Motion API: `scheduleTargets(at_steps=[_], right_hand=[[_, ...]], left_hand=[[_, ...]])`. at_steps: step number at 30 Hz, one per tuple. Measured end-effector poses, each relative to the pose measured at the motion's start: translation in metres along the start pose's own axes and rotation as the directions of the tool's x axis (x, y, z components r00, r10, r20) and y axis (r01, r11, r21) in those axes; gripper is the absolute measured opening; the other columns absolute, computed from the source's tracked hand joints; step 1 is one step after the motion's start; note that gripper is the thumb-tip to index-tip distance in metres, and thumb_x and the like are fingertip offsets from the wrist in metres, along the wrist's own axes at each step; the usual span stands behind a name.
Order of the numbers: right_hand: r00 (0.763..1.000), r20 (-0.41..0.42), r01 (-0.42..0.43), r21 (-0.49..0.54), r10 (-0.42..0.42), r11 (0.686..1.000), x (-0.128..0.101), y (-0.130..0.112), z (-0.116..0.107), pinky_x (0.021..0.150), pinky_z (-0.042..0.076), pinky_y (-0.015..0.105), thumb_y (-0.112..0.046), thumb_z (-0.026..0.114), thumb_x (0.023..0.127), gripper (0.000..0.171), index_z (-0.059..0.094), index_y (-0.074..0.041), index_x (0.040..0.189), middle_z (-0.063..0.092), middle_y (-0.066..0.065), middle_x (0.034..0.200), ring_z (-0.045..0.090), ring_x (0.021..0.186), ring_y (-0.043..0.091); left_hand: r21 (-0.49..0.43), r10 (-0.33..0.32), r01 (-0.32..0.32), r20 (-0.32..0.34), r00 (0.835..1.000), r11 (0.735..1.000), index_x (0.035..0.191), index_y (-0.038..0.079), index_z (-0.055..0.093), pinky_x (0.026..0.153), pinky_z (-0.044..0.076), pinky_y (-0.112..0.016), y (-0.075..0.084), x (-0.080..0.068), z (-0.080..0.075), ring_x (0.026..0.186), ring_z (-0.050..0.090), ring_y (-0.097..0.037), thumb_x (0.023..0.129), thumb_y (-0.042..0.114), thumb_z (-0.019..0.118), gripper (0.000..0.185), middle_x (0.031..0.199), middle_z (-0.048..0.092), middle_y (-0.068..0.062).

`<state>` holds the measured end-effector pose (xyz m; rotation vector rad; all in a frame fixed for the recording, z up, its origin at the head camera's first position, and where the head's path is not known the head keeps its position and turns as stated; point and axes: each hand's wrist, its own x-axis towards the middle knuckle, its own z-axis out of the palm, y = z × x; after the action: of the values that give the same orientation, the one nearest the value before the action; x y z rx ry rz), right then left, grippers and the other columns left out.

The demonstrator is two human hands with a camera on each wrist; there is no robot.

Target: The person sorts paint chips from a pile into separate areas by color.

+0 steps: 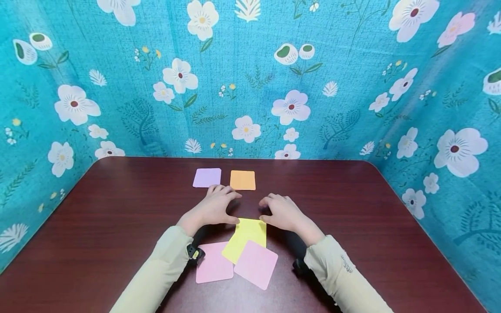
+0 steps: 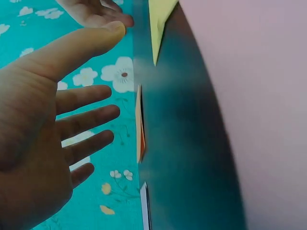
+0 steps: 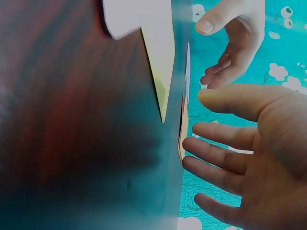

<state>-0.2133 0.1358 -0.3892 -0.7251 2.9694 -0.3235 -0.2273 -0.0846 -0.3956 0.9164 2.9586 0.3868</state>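
Both my hands hover with loose, empty grips, left hand (image 1: 213,208) and right hand (image 1: 283,213), over the yellow sheet (image 1: 246,237); it's untouched, two pink sheets (image 1: 254,263) waiting.

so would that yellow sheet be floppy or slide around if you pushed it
The yellow sheet looks paper-thin, so probably floppy and very light. Lying flat on the glossy table, it would likely slide easily. The pink sheet overlapping its corner might shift with it.
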Motion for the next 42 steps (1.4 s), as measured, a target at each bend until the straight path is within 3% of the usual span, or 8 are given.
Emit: scheduleTargets(at_steps=[10, 17, 28, 32, 36, 42], right_hand=[[1.0, -0.007, 0.018, 0.018, -0.018, 1.0, -0.025, -0.007, 0.0, 0.082, 0.041, 0.04, -0.027, 0.07, 0.076, 0.025, 0.065, -0.014, 0.097, 0.058, -0.001, 0.087, 0.051, 0.08, 0.012], [0.999, -0.02, 0.035, 0.012, -0.034, 0.999, -0.04, -0.008, 0.001, 0.083, 0.041, 0.042, -0.028, 0.07, 0.076, 0.025, 0.065, -0.014, 0.097, 0.057, -0.003, 0.086, 0.053, 0.08, 0.012], [0.988, -0.016, 0.15, -0.047, -0.151, 0.988, -0.068, -0.02, 0.0, 0.082, 0.039, 0.045, -0.025, 0.068, 0.075, 0.025, 0.065, -0.013, 0.098, 0.061, -0.002, 0.096, 0.056, 0.091, 0.02], [0.983, -0.02, 0.181, -0.058, -0.183, 0.982, -0.077, -0.024, 0.003, 0.082, 0.039, 0.043, -0.027, 0.07, 0.073, 0.026, 0.065, -0.014, 0.095, 0.06, -0.003, 0.094, 0.055, 0.089, 0.018], [0.98, -0.005, 0.199, -0.067, -0.2, 0.978, -0.084, -0.027, 0.007, 0.082, 0.039, 0.043, -0.041, 0.075, 0.065, 0.04, 0.062, -0.016, 0.093, 0.056, -0.004, 0.096, 0.052, 0.088, 0.016], [0.981, 0.014, 0.194, -0.121, -0.194, 0.973, -0.092, -0.034, 0.014, 0.087, 0.038, 0.046, -0.057, 0.077, 0.05, 0.07, 0.058, -0.012, 0.1, 0.052, 0.002, 0.108, 0.052, 0.101, 0.021]], left_hand=[[-0.031, 0.09, -0.089, 0.031, 0.995, 0.996, 0.12, 0.016, 0.057, 0.099, 0.022, -0.048, 0.019, -0.013, 0.001, 0.107, 0.043, -0.022, 0.068, 0.047, 0.073, 0.063, 0.113, 0.053, -0.001], [-0.024, 0.192, -0.191, 0.026, 0.981, 0.981, 0.112, 0.015, 0.06, 0.096, 0.024, -0.046, 0.029, -0.026, 0.004, 0.103, 0.046, -0.02, 0.064, 0.045, 0.076, 0.059, 0.104, 0.054, 0.001], [0.034, 0.267, -0.275, 0.154, 0.951, 0.961, 0.113, 0.021, 0.058, 0.094, 0.03, -0.035, 0.046, -0.044, 0.009, 0.106, 0.045, -0.012, 0.061, 0.051, 0.075, 0.063, 0.108, 0.052, 0.009], [0.06, 0.263, -0.279, 0.189, 0.946, 0.959, 0.113, 0.021, 0.057, 0.092, 0.033, -0.034, 0.052, -0.049, 0.01, 0.106, 0.044, -0.013, 0.056, 0.054, 0.076, 0.068, 0.111, 0.049, 0.008], [0.098, 0.258, -0.28, 0.192, 0.947, 0.955, 0.114, 0.02, 0.056, 0.092, 0.033, -0.034, 0.056, -0.052, 0.01, 0.108, 0.043, -0.015, 0.053, 0.055, 0.077, 0.073, 0.116, 0.047, 0.006], [0.138, 0.251, -0.278, 0.184, 0.95, 0.951, 0.113, 0.018, 0.055, 0.095, 0.032, -0.034, 0.063, -0.055, 0.011, 0.108, 0.044, -0.017, 0.054, 0.053, 0.078, 0.072, 0.115, 0.047, 0.003]])
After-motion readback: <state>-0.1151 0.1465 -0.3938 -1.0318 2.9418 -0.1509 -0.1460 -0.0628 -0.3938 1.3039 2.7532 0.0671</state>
